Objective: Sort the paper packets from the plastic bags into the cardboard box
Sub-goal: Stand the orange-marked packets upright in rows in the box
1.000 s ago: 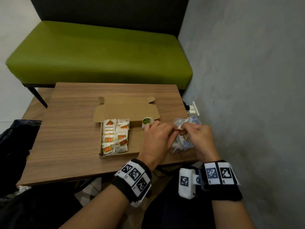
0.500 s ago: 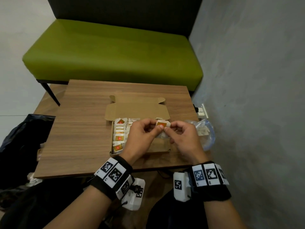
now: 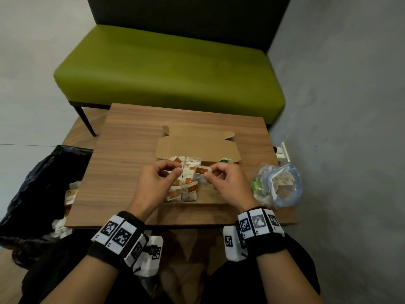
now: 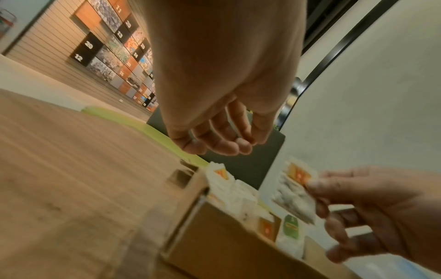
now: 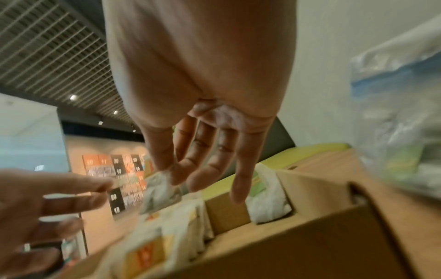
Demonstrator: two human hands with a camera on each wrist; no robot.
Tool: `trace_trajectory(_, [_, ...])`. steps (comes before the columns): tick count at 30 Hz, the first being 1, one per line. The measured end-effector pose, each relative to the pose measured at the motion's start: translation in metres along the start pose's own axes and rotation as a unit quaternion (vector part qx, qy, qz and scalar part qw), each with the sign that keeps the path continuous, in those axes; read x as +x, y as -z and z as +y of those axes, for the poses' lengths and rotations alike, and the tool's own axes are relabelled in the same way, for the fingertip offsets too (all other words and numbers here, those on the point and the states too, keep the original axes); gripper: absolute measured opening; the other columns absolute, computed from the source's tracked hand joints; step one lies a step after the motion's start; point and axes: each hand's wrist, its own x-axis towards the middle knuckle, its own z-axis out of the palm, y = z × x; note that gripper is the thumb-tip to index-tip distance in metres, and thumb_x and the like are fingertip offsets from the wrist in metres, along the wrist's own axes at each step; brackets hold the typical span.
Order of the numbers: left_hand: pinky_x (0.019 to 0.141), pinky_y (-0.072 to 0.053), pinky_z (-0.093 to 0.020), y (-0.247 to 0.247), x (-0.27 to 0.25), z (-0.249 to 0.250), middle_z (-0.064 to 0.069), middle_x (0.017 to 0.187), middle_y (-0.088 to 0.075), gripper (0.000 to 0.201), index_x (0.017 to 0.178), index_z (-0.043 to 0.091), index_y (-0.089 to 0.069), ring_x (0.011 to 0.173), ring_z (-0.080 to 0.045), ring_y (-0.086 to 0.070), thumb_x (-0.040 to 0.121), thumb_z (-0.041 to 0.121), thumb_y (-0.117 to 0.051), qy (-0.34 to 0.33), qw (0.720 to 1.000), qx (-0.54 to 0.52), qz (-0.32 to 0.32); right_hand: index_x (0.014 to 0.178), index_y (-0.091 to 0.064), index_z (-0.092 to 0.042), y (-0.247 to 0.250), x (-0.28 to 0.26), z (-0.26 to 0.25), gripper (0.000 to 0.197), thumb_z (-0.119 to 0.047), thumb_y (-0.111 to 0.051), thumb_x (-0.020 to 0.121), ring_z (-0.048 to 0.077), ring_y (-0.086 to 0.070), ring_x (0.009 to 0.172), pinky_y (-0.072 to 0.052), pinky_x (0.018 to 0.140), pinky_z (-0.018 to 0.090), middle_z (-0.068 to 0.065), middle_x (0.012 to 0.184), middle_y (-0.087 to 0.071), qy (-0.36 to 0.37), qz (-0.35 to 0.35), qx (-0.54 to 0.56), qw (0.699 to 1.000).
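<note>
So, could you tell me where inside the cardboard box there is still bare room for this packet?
The cardboard box floor is bare on its right side, between the orange packet rows and the right wall, in front of the green packet. The left side is crowded.

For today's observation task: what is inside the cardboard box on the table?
The cardboard box holds rows of orange-labelled packets on its left side and one green-labelled packet at the far right. The hands hide part of the rows, so no full count is possible.
</note>
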Motion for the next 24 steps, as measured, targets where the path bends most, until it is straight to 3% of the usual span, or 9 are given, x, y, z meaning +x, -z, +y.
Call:
trace_trajectory(2, [0.068,-0.057,-0.026,0.01,0.004,-0.01,0.0,0.091,-0.072,0.008,0.095,0.02,-0.073,0.078,-0.011,-0.065,0.091,0.016,-0.069,0.019,0.999,0.013,0.035,0.083,-0.067,-0.033,0.001,0.0,0.003,0.009,-0.03,-0.067,0.092,0.0,-0.056,0.069,-0.04,0.061,0.02,-0.013,0.076,-0.064,-0.017,-0.053,-0.066,0.996])
trace_trajectory(5, [0.053,-0.05,-0.015,0.017,0.004,-0.021,0.0,0.084,-0.069,0.01,0.091,0.021,-0.072,0.063,-0.001,-0.06,0.091,0.013,-0.067,0.032,0.997,0.055,0.035,0.082,-0.066,-0.034,-0.003,-0.001,0.006,0.011,-0.033,-0.066,0.093,0.001,-0.056,0.073,-0.042,0.064,0.023,-0.013,0.08,-0.065,-0.027,-0.133,-0.123,0.983])
trace_trajectory(8, [0.056,-0.056,-0.029,0.017,0.002,-0.032,-0.001,0.076,-0.069,0.015,0.086,0.023,-0.071,0.059,-0.007,-0.062,0.091,0.01,-0.066,0.054,0.996,0.072,0.023,0.083,-0.067,-0.034,-0.015,0.001,0.007,0.009,-0.035,-0.066,0.092,0.003,-0.058,0.079,-0.044,0.068,0.026,-0.013,0.083,-0.066,-0.036,-0.165,-0.173,0.97])
trace_trajectory(10, [0.054,-0.057,-0.035,0.016,0.001,-0.036,-0.007,0.08,-0.069,0.01,0.091,0.018,-0.071,0.058,-0.015,-0.063,0.091,0.009,-0.066,0.068,0.995,0.069,0.012,0.088,-0.07,-0.029,-0.024,0.003,0.01,0.01,-0.037,-0.066,0.092,0.006,-0.06,0.083,-0.05,0.074,0.03,-0.012,0.086,-0.067,-0.044,-0.16,-0.195,0.967])
trace_trajectory(14, [0.047,-0.051,-0.025,0.014,-0.002,-0.036,-0.007,0.086,-0.067,0.009,0.097,0.017,-0.068,0.056,-0.013,-0.062,0.092,0.01,-0.066,0.066,0.995,0.068,-0.002,0.098,-0.073,-0.029,-0.034,0.001,0.015,0.017,-0.042,-0.064,0.092,0.008,-0.063,0.087,-0.056,0.081,0.039,-0.012,0.089,-0.069,-0.055,-0.128,-0.211,0.967])
trace_trajectory(19, [0.043,-0.052,-0.025,0.014,-0.002,-0.033,-0.005,0.086,-0.065,0.008,0.098,0.016,-0.068,0.05,-0.01,-0.061,0.092,0.011,-0.065,0.064,0.995,0.08,-0.007,0.085,-0.07,-0.031,-0.034,0.002,0.019,0.008,-0.037,-0.075,0.084,0.004,-0.065,0.082,-0.058,0.081,0.039,-0.012,0.081,-0.07,-0.078,-0.119,-0.173,0.975])
trace_trajectory(24, [0.046,-0.053,-0.025,0.013,-0.002,-0.031,-0.005,0.088,-0.066,0.007,0.098,0.017,-0.068,0.056,-0.011,-0.063,0.093,0.013,-0.065,0.058,0.993,0.103,-0.003,0.076,-0.068,-0.026,-0.035,0.002,0.016,0.021,-0.04,-0.083,0.074,0.008,-0.065,0.078,-0.058,0.077,0.04,-0.008,0.077,-0.069,-0.087,-0.111,-0.199,0.97])
